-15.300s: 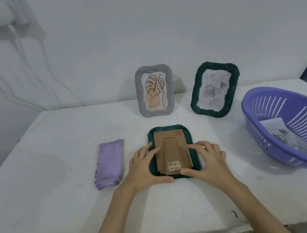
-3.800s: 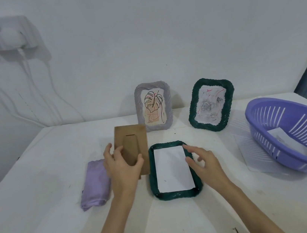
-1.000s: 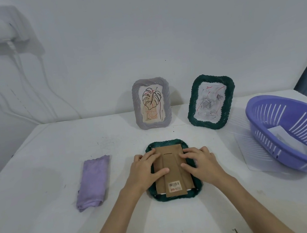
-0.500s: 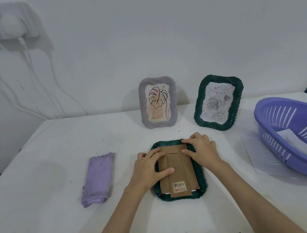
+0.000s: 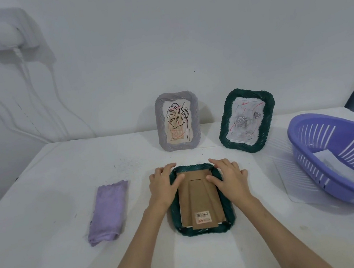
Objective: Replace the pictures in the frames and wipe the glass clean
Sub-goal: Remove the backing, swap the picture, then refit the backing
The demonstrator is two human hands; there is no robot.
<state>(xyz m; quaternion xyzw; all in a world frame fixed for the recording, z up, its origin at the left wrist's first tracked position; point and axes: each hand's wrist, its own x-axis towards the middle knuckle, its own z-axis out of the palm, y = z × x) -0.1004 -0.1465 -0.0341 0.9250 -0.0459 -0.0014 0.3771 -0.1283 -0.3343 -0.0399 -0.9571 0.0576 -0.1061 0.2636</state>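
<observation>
A dark green frame [image 5: 206, 230] lies face down on the white table. Its brown cardboard backing [image 5: 199, 202] with a barcode sticker sits inside it. My left hand [image 5: 163, 186] rests on the frame's upper left corner, thumb pressing on the backing. My right hand [image 5: 229, 177] rests on the upper right corner, thumb also on the backing. Both hands lie flat with fingers spread. A grey frame [image 5: 178, 121] with a leaf drawing and a second green frame [image 5: 247, 120] with a rose picture stand upright at the back. A folded lilac cloth [image 5: 107, 212] lies to the left.
A purple plastic basket [image 5: 341, 157] holding paper sheets sits at the right, tilted over a loose white sheet [image 5: 290, 177]. White cables and a wall socket [image 5: 3, 35] hang at the upper left. The table's front edge is below the view.
Both hands slid up from the middle of the cardboard backing to the frame's two top corners. The backing stays seated in the green frame.
</observation>
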